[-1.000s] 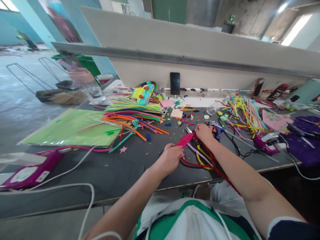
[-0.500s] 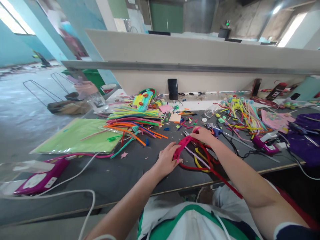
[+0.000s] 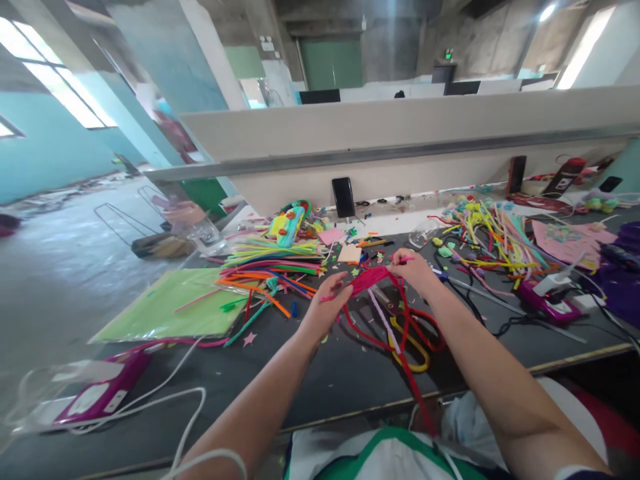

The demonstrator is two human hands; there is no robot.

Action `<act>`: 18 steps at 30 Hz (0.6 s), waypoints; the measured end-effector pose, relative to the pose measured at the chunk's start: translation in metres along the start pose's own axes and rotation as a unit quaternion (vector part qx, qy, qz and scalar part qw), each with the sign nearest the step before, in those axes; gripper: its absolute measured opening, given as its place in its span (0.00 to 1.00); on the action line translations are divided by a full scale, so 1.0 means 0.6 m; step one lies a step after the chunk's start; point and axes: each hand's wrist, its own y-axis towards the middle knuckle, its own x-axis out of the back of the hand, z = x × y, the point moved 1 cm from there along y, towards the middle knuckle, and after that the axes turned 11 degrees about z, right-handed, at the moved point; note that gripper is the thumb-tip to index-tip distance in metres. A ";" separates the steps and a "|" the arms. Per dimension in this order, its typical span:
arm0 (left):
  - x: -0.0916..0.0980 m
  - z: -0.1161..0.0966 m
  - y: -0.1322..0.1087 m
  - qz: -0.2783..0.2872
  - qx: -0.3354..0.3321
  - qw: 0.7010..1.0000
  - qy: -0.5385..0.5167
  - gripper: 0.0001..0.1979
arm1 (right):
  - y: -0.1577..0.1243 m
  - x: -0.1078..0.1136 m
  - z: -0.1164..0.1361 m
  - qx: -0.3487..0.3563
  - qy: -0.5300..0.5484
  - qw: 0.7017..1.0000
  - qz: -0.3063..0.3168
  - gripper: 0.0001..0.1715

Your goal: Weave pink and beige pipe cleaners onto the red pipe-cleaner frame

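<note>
Left fingers [image 3: 334,281] and right fingers [image 3: 400,265] pinching pinkish-red strip [image 3: 369,280], green sheet [image 3: 167,303] apparently in sleeve [image 3: 150,338]

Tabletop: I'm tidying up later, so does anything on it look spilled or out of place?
Yes: a pink star lies stray near the green sheet, and a red strand hangs over the table edge instead of lying on top.

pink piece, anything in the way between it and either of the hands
Nothing visible: the left hand and right hand both touch the pink piece directly. The yellow-handled scissors lie nearby, not between them.
</note>
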 end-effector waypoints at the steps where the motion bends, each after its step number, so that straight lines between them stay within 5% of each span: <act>1: -0.003 -0.002 0.011 -0.022 0.011 0.997 -0.068 0.24 | 0.002 0.005 0.006 0.008 0.029 0.999 -0.017 0.13; 4: -0.017 -0.001 0.031 -0.050 0.047 0.966 -0.249 0.26 | 0.008 0.022 0.011 0.014 0.078 0.996 -0.046 0.15; 7: -0.029 0.012 0.035 -0.018 0.094 0.936 -0.339 0.23 | 0.010 0.034 -0.005 0.008 0.106 0.993 -0.054 0.17; 12: -0.043 0.034 0.035 0.021 0.127 0.926 -0.355 0.20 | 0.005 0.040 -0.034 0.019 0.120 0.990 -0.070 0.16; 18: -0.027 0.031 0.046 -0.015 0.079 0.925 -0.372 0.16 | -0.007 0.040 -0.019 0.063 0.135 0.989 -0.021 0.15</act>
